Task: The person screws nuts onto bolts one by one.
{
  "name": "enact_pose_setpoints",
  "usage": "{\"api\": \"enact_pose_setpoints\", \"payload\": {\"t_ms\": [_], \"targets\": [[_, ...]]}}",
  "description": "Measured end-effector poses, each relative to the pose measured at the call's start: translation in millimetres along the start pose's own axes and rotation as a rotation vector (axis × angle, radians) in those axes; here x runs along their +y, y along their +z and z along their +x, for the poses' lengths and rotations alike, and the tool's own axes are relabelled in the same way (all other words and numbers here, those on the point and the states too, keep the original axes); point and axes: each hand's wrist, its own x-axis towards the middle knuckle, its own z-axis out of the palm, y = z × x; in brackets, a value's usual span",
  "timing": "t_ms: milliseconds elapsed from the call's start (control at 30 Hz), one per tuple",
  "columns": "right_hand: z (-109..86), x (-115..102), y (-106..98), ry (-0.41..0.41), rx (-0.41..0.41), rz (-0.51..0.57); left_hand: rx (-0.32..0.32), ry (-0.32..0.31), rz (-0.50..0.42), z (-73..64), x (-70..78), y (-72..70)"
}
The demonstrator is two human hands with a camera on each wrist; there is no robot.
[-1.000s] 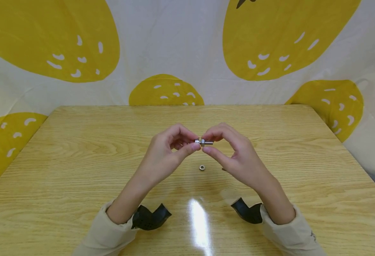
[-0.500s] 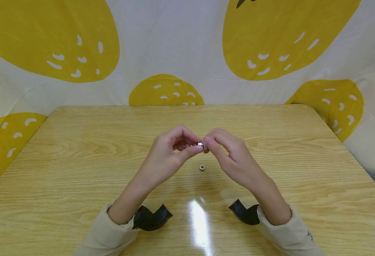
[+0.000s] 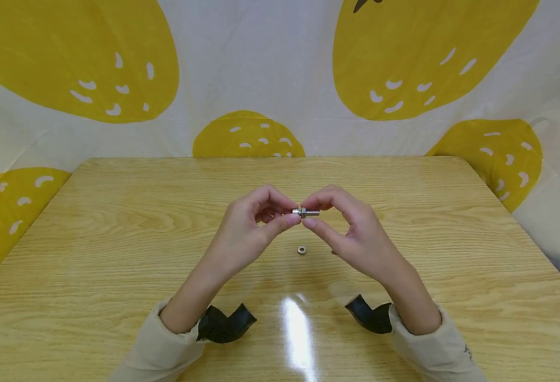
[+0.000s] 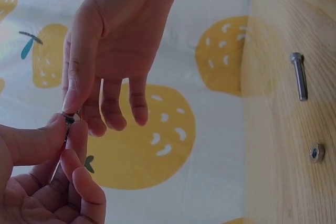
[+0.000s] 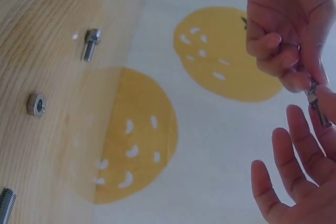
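Observation:
A metal bolt point(image 3: 313, 213) with a hex nut point(image 3: 303, 213) on its shank is held level above the table, threaded end toward the right. My left hand point(image 3: 248, 228) pinches the bolt's head end between thumb and fingers. My right hand point(image 3: 356, 233) has thumb and forefinger at the nut from either side; its other fingers stand spread in the right wrist view. Fingers partly hide the contact there. On the table below lies a loose nut point(image 3: 301, 250). A loose bolt point(image 4: 299, 75) lies near it in the left wrist view, and another bolt point(image 5: 91, 44) shows in the right wrist view.
The wooden table point(image 3: 117, 223) reaches back to a white cloth point(image 3: 261, 63) printed with yellow fruit. A threaded end point(image 5: 7, 205) shows at the edge of the right wrist view. Black curved pieces point(image 3: 227, 323) sit at both wrists.
Half a second ago the right fingers were wrapped over the nut and covered the bolt's shank. They have since opened back, the hand rising slightly rightward, and the shank shows again.

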Motion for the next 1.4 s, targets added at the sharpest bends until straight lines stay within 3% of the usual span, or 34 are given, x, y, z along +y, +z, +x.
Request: {"api": "enact_pose_setpoints", "payload": {"t_ms": [167,500,867,1000,1233,1400], "targets": [[0.1,0.2,2.3,0.027,-0.014,-0.01,0.0,0.006,-0.013,-0.4,-0.9,0.7],[0.0,-4.3,0.4,0.189,-0.063,-0.067,-0.011,0.0,-0.004,0.2,-0.4,2.5],[-0.3,-1.7,-1.0,0.018,-0.032,-0.019,-0.004,-0.014,-0.006,0.4,-0.5,1.7],[-0.3,-1.5,0.6,0.04,-0.035,-0.033,-0.004,-0.009,-0.01,0.1,0.0,1.9],[-0.2,-4.2,-0.4,0.146,-0.056,-0.065,-0.004,-0.003,-0.009,0.6,-0.6,2.1],[-0.5,-4.0,-2.9,0.088,-0.038,-0.057,0.0,-0.007,-0.003,0.6,-0.2,1.3]]}}
